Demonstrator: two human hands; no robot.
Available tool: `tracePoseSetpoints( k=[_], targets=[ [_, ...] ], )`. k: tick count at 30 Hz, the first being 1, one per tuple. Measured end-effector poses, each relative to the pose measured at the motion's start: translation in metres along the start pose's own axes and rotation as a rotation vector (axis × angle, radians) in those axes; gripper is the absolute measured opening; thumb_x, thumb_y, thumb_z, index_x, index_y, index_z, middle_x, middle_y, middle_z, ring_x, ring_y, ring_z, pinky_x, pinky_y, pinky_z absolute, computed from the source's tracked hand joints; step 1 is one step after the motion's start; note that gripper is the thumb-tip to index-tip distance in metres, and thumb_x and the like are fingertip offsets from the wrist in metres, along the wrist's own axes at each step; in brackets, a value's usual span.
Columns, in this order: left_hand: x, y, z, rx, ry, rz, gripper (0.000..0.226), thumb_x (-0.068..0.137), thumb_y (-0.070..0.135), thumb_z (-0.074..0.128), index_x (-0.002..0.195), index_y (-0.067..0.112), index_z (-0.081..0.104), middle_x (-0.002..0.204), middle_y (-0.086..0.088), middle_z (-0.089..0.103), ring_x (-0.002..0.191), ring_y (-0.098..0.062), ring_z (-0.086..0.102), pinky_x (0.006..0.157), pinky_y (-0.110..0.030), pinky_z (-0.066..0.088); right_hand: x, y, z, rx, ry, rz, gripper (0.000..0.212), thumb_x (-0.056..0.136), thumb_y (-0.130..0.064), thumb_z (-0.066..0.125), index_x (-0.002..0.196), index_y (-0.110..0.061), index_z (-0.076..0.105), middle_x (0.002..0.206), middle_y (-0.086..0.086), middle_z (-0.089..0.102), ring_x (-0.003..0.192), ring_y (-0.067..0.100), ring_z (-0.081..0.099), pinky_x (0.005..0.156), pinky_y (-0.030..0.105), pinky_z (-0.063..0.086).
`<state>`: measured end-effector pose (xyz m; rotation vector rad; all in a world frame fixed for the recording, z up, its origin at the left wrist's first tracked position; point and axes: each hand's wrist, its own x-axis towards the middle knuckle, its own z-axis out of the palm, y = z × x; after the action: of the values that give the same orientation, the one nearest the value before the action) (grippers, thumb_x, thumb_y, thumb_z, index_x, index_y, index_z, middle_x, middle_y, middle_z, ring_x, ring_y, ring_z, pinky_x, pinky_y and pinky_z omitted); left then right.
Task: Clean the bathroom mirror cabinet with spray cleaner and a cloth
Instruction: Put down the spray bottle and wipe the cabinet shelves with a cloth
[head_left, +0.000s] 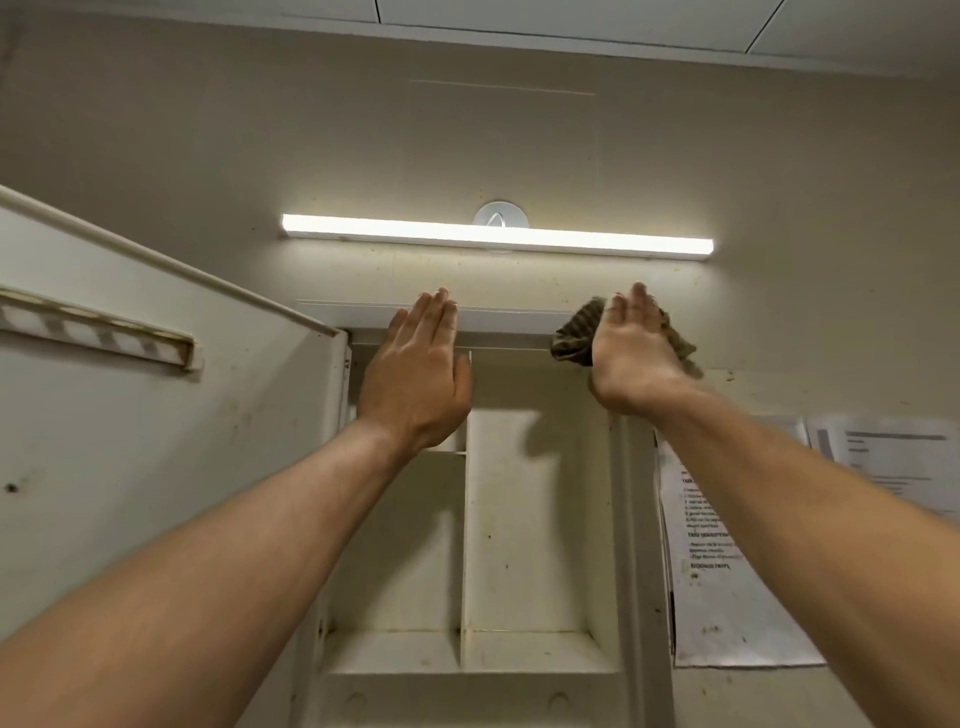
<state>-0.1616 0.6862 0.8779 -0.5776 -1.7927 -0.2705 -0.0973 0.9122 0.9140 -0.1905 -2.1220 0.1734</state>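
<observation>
olive-brown and ribbed, the cloth (574, 338) sat bunched at the top right corner of the cabinet (519, 519), where the cabinet's upper edge met the wall (519, 156). the right hand (631, 353) lay over it with the fingers straight and close together, pressing it flat rather than curling round it; folds of cloth stuck out to the left of the palm and behind the outer edge of the hand.

the left hand (415, 374) was spread flat too, fingers straight and together, holding nothing, with the fingertips at the cabinet's top rim near its left corner. whether the palm touched the frame could not be told.

the cabinet stood open, cream and speckled with dirt inside, split by an upright divider (464, 545) into two bays with a shelf below. its door (156, 441) hung open on the left, and a narrow rail (98, 332) ran along the door's inner face. a lit light bar (493, 236) was fixed to the wall just above the hands. printed sheets (727, 571) were stuck to the wall right of the cabinet, partly hidden by the right forearm.
</observation>
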Motion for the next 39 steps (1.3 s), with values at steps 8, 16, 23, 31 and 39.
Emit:
tracePoseSetpoints(
  k=[8,16,23,31,39],
  targets=[
    [-0.034,-0.020,-0.011,0.094,0.046,0.035,0.068,0.100,0.028,0.037,0.162,0.006,0.018,0.172,-0.013,0.010,0.159,-0.025,0.004,0.128,-0.037,0.002,-0.052,-0.051,0.081,0.393,0.442,-0.051,0.045,0.099,-0.009,0.050,0.142,-0.022,0.043,0.153,-0.001,0.030,0.135,-0.003,0.029,0.116,0.039,0.037],
    [-0.033,-0.047,-0.028,0.100,-0.068,-0.064,0.078,0.096,0.016,0.039,0.164,0.009,0.003,0.173,-0.008,-0.005,0.159,-0.020,-0.005,0.128,-0.032,-0.001,-0.053,-0.106,0.113,0.552,0.478,-0.022,0.059,0.094,-0.002,0.056,0.150,-0.015,0.044,0.155,0.007,0.037,0.145,0.027,0.030,0.120,0.046,0.034],
    [-0.021,-0.048,-0.046,-0.048,-0.034,-0.131,0.067,0.096,0.014,0.044,0.161,0.013,0.028,0.166,-0.006,0.032,0.153,-0.022,0.029,0.122,-0.033,0.022,-0.051,-0.142,0.093,0.565,0.534,-0.174,0.056,0.091,0.001,0.059,0.144,-0.012,0.051,0.153,0.006,0.042,0.144,0.025,0.034,0.121,0.039,0.031],
    [-0.025,-0.054,-0.044,-0.239,0.143,-0.194,0.055,0.108,0.044,0.032,0.150,0.011,0.044,0.150,-0.009,0.053,0.139,-0.024,0.047,0.118,-0.045,0.038,-0.042,-0.189,0.104,0.450,0.288,-0.565,0.076,0.088,-0.029,0.074,0.154,-0.019,0.037,0.149,-0.003,0.045,0.132,0.013,0.040,0.114,0.027,0.038],
    [-0.087,-0.044,-0.005,-0.073,0.210,-0.029,0.063,0.105,0.045,0.033,0.156,0.008,0.032,0.166,-0.012,0.026,0.154,-0.023,0.021,0.125,-0.031,0.017,-0.033,-0.100,0.080,0.051,0.328,-0.743,0.054,0.096,-0.025,0.051,0.150,-0.017,0.048,0.150,0.005,0.053,0.133,0.029,0.048,0.113,0.042,0.038]
  ],
)
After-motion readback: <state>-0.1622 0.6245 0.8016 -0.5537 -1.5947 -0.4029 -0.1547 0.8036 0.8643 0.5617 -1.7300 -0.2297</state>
